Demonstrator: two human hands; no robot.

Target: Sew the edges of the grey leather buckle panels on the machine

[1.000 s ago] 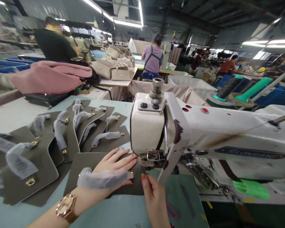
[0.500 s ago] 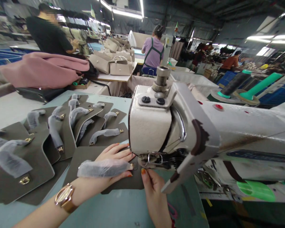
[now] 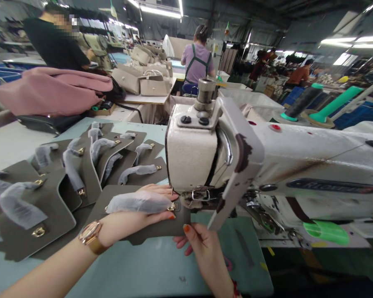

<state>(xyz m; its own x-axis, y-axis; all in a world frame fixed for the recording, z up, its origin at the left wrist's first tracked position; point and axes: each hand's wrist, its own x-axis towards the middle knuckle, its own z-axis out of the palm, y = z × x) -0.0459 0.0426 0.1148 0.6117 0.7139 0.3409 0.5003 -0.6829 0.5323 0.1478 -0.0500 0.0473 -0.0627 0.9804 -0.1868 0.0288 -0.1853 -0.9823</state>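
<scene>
A dark grey-brown bag flap (image 3: 170,228) lies on the light blue-green table, its right edge beside the needle area of a white sewing machine (image 3: 191,153). Across the flap runs a handle (image 3: 136,203) in whitish wrapping, with gold fittings at its ends. My left hand (image 3: 135,222) reaches under this handle and rests flat on the flap, fingers stretched toward the machine; the handle hides part of it. My right hand (image 3: 203,244) grips the flap's near right corner, thumb on top and fingers below the edge.
More flaps (image 3: 56,203) with wrapped handles overlap on the left. Behind them lie pink material (image 3: 56,89) and beige bags (image 3: 153,85). Thread cones (image 3: 335,103) stand behind the machine arm. A pink-handled tool (image 3: 227,263) shows beside my right wrist. Other people work in the background.
The flap's near right corner has come out from behind my right hand, and its right edge sits a little clear of the machine's foot. My right fingers now show beneath the edge. The view has shifted slightly.
</scene>
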